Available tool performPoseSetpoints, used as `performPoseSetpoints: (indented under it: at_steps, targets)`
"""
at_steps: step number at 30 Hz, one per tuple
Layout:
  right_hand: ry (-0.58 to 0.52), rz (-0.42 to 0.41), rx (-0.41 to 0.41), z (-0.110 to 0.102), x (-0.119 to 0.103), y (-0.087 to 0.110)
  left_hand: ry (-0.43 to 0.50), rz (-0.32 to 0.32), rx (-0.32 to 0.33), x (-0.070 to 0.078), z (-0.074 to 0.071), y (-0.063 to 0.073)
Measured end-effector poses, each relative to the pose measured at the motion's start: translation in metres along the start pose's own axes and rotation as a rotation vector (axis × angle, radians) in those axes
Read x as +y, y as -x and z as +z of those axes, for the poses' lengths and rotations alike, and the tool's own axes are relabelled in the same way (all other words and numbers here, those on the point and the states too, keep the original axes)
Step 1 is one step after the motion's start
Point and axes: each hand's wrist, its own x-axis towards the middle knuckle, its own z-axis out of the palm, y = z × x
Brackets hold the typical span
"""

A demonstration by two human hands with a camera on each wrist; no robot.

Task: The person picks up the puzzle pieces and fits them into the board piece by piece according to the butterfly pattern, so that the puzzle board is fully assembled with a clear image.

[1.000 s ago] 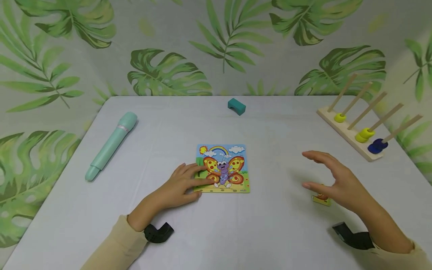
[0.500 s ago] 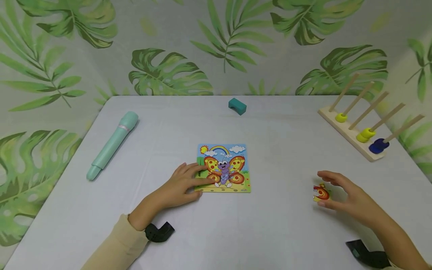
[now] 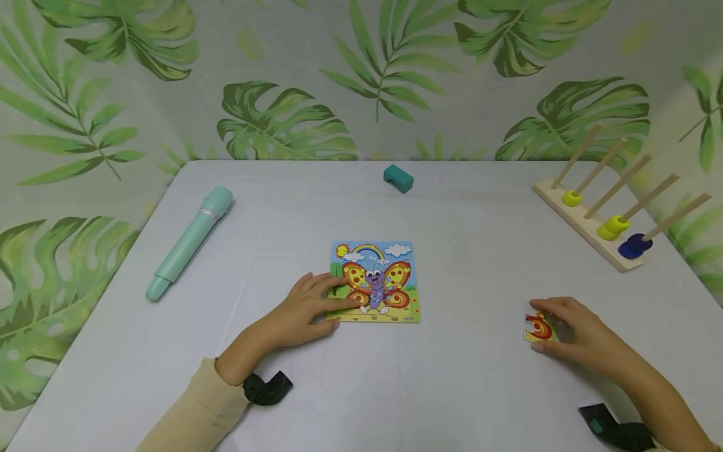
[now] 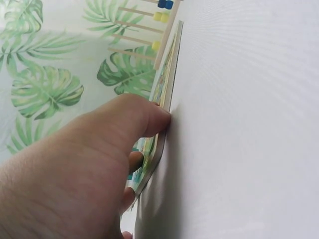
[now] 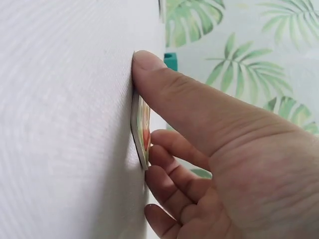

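A square butterfly jigsaw puzzle (image 3: pixel 395 276) lies flat at the middle of the table. My left hand (image 3: pixel 305 312) rests on its left side with fingers spread over the picture. In the left wrist view, the left thumb (image 4: pixel 154 118) touches the puzzle's edge. Over to the right, my right hand (image 3: pixel 587 339) pinches a small puzzle piece (image 3: pixel 540 327) by its edges, between thumb and index finger. That piece, printed with a red and orange swirl, is on or just at the white cloth. The right wrist view shows the puzzle piece (image 5: pixel 143 127) edge-on beside the thumb.
A mint-green toy microphone (image 3: pixel 191 242) lies at the left. Near the back edge sits a teal arch block (image 3: pixel 398 179). A wooden peg stand (image 3: pixel 584 223) with yellow and blue beads occupies the back right. Leaf-printed cloth (image 3: pixel 288 119) hangs behind the table.
My right hand has come down and drawn back toward the right, and its thumb and index finger have closed onto the puzzle piece. The left hand stays in place.
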Motion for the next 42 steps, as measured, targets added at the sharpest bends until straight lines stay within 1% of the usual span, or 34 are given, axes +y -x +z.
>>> performPoseSetpoints:
  at_steps: [3,7,9,12,16,19,23,26,28,32,37,42]
  targets:
    - [0.021,0.013,0.005,0.0,-0.002,0.0,0.004,0.006,0.004,0.001,0.0,0.0]
    - [0.02,0.002,0.024,0.002,-0.006,0.0,0.007,0.003,0.0,0.002,-0.001,0.0]
    - [0.007,-0.021,0.033,0.002,-0.009,0.0,0.008,0.001,-0.001,0.002,-0.001,0.0]
    - [-0.01,-0.076,0.055,0.001,-0.019,-0.002,0.008,0.003,0.002,0.002,-0.001,0.0]
    - [-0.051,-0.195,0.104,-0.001,-0.041,-0.009,0.011,0.007,0.01,0.002,0.0,0.0]
    - [-0.105,-0.292,0.116,-0.002,-0.06,-0.02,0.013,0.01,0.014,0.001,0.0,0.0]
    - [-0.147,-0.383,0.101,0.004,-0.084,-0.038,0.018,0.01,0.013,0.001,0.0,0.0]
    - [-0.177,-0.384,0.076,0.015,-0.1,-0.051,0.021,0.005,0.005,0.001,0.0,0.0]
    - [-0.193,-0.361,0.055,0.024,-0.11,-0.06,0.022,0.006,0.005,0.001,0.0,0.0]
    - [-0.189,-0.322,0.003,0.044,-0.123,-0.077,0.008,0.009,0.011,0.0,0.0,0.0]
    - [-0.158,-0.313,-0.041,0.063,-0.127,-0.093,-0.009,0.008,0.013,0.001,-0.001,-0.001]
    - [-0.144,-0.31,-0.052,0.077,-0.127,-0.104,-0.036,0.009,0.034,0.002,-0.001,-0.001]
